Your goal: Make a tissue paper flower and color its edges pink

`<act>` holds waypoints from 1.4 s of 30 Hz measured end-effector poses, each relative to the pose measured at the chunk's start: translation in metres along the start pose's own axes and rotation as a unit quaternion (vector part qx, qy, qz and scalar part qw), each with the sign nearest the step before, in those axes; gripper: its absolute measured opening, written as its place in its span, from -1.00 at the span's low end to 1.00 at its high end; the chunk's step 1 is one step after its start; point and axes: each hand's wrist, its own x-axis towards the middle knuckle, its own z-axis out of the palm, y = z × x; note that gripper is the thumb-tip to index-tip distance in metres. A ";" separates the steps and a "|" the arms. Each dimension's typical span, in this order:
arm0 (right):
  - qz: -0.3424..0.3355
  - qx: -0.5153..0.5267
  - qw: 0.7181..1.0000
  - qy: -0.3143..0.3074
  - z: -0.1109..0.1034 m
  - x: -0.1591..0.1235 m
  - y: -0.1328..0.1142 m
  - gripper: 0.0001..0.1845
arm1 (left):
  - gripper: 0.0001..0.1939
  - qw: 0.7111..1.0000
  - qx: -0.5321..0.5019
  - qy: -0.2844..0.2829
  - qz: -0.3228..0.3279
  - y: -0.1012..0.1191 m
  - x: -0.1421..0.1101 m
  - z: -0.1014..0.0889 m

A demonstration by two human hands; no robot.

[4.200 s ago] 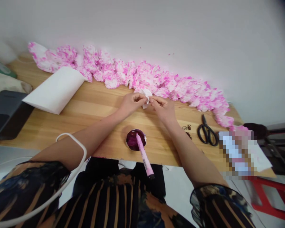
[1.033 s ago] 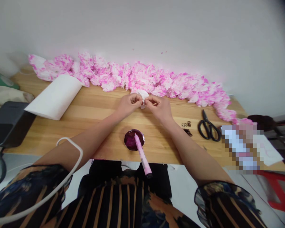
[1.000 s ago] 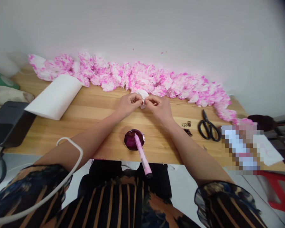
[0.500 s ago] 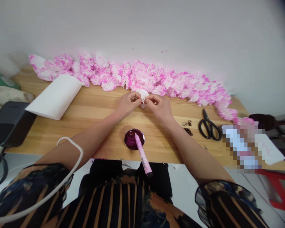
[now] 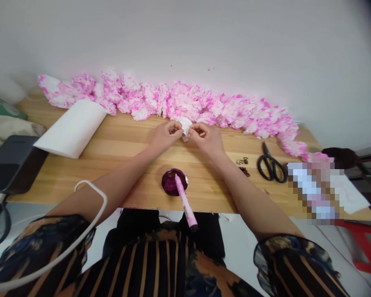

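Observation:
Between my two hands is a small piece of thin white paper (image 5: 185, 123), its lower part bunched. My left hand (image 5: 167, 134) pinches its left side with thumb and forefinger. On the other side, my right hand (image 5: 207, 138) pinches the paper's right edge. Just behind the fingers stretches a long row of crumpled white-and-pink paper flowers (image 5: 185, 101) along the wall. Nearer my body stands a small round dish of dark magenta liquid (image 5: 170, 187), with a pink marker-like pen (image 5: 186, 202) leaning over its rim and past the table edge.
A folded white sheet (image 5: 72, 130) lies at the left, beside a dark grey box-shaped device (image 5: 17, 165). Black-handled scissors (image 5: 271, 165) and small dark wire-like bits (image 5: 243, 166) lie right of my right forearm. A white cable (image 5: 92, 222) crosses my left arm.
Both hands stay at nearly the same spot, with the fingers shifting slightly on the white paper. The view has tilted a little; nothing else has moved.

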 end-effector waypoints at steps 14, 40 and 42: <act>-0.061 -0.086 0.994 -0.009 0.001 -0.004 0.002 -0.81 | -0.79 0.995 0.093 -0.014 0.012 0.007 -0.004 0.000; -0.065 -0.052 0.996 -0.009 0.000 0.001 0.007 -0.82 | -0.69 0.994 0.110 -0.009 0.023 0.005 -0.003 -0.001; -0.066 -0.046 0.997 -0.008 0.000 0.000 0.006 -0.82 | -0.72 0.996 0.091 -0.015 0.012 0.002 -0.002 0.000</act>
